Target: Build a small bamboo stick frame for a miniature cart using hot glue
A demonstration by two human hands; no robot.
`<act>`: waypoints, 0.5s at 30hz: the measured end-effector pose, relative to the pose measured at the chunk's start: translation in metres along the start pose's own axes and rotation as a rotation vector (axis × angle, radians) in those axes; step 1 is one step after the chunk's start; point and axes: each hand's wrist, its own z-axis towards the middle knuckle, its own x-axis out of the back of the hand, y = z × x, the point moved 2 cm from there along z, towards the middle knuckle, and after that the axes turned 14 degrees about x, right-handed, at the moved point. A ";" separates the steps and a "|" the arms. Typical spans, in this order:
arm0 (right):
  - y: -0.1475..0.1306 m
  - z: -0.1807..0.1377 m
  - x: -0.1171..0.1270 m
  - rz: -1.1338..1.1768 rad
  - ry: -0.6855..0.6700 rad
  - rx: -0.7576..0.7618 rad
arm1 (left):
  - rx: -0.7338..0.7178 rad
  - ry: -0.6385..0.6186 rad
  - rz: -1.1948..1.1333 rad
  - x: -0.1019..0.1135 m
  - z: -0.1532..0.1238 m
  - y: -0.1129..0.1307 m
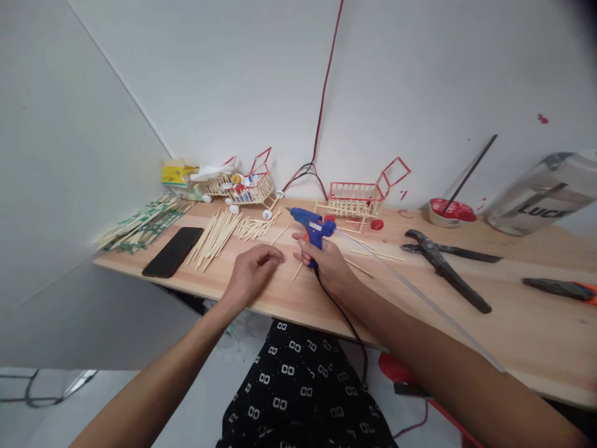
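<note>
Firmly, right hand (329, 264) fingers wrapped around blue glue gun (311, 225), left hand (252, 272) fingers loosely curled, touching table (284, 300).

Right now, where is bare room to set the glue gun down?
The table is bare near its front edge between the phone and the left hand, and in front of the pliers. Its back left is crowded with loose sticks.

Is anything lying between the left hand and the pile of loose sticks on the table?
Nothing visible. The left hand rests on bare table just right of the stick pile. The phone lies beyond the pile, and the glue gun in the right hand is on the opposite side.
</note>
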 end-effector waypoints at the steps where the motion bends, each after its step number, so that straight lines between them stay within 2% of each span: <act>1: 0.000 -0.001 0.000 -0.011 -0.006 -0.007 | 0.015 0.038 0.001 0.010 -0.005 0.000; 4: -0.003 -0.005 -0.001 -0.050 -0.026 0.001 | 0.136 0.190 0.054 0.051 -0.026 -0.004; 6: -0.006 -0.006 -0.003 -0.065 -0.044 0.010 | 0.238 0.352 0.130 0.086 -0.048 -0.009; 8: -0.008 -0.007 -0.005 -0.060 -0.060 0.010 | 0.341 0.574 0.272 0.122 -0.073 -0.015; 10: -0.010 -0.008 -0.006 -0.053 -0.074 0.004 | 0.427 0.723 0.316 0.151 -0.098 -0.020; 12: -0.012 -0.007 -0.005 -0.050 -0.087 0.011 | 0.490 0.817 0.400 0.170 -0.116 -0.023; 15: -0.021 -0.004 -0.001 -0.024 -0.104 0.055 | 0.515 0.837 0.367 0.175 -0.122 -0.022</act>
